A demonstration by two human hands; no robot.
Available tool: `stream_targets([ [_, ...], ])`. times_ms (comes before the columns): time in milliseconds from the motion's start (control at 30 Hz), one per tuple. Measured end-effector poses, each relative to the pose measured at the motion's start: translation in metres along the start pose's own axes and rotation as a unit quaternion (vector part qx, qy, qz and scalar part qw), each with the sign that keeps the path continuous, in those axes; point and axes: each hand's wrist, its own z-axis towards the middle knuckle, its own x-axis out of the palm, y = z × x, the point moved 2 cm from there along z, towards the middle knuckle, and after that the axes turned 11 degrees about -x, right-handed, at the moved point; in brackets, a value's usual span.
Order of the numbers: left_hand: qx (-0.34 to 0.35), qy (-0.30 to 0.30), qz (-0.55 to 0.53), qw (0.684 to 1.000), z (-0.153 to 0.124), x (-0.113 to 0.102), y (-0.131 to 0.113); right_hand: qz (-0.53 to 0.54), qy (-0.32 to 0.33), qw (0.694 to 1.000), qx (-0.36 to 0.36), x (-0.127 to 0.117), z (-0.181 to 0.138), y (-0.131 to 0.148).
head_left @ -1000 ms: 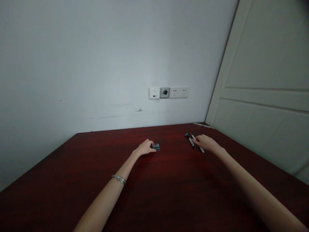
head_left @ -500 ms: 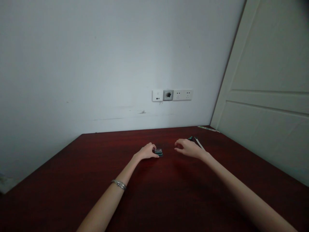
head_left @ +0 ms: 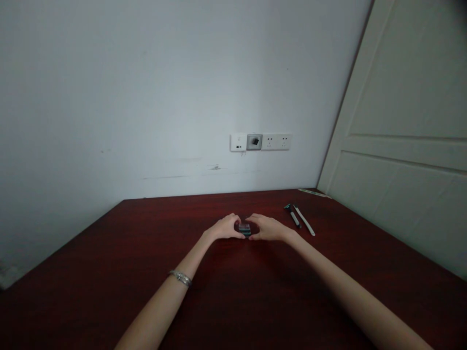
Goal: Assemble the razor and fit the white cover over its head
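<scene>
A small clear case with teal parts inside [head_left: 244,228] lies on the dark red table [head_left: 233,291]. My left hand [head_left: 223,227] grips its left side with curled fingers. My right hand [head_left: 267,227] closes on its right side, so both hands meet around the case. A silver bracelet [head_left: 179,277] sits on my left wrist. To the right, a razor with a dark head [head_left: 293,215] and a white stick-like handle [head_left: 304,220] lie side by side on the table, apart from my hands.
A white wall stands behind the table, with a row of sockets [head_left: 260,142]. A pale door [head_left: 401,160] borders the table's right side. A thin strip [head_left: 314,193] lies at the far right corner.
My right hand left the razor and white handle and moved left to the small case. My left hand stayed on the case. The camera shifted slightly.
</scene>
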Motion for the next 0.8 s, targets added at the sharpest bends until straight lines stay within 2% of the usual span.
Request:
stream_targets([
  [200,0.025,-0.019,-0.002,1.0,0.002,0.001,0.002,-0.01,0.017,1.0,0.014,0.002,0.006,-0.002],
  [567,0.021,-0.021,-0.015,0.999,0.002,0.003,0.005,0.004,0.003,1.0,0.004,0.004,0.009,-0.006],
  [700,0.024,-0.031,-0.035,0.999,0.005,0.004,0.006,0.04,-0.017,0.999,-0.005,-0.002,0.0,-0.014],
  [800,0.013,-0.038,-0.048,0.998,0.007,0.006,0.01,0.066,-0.048,0.996,0.021,-0.015,-0.018,-0.033],
])
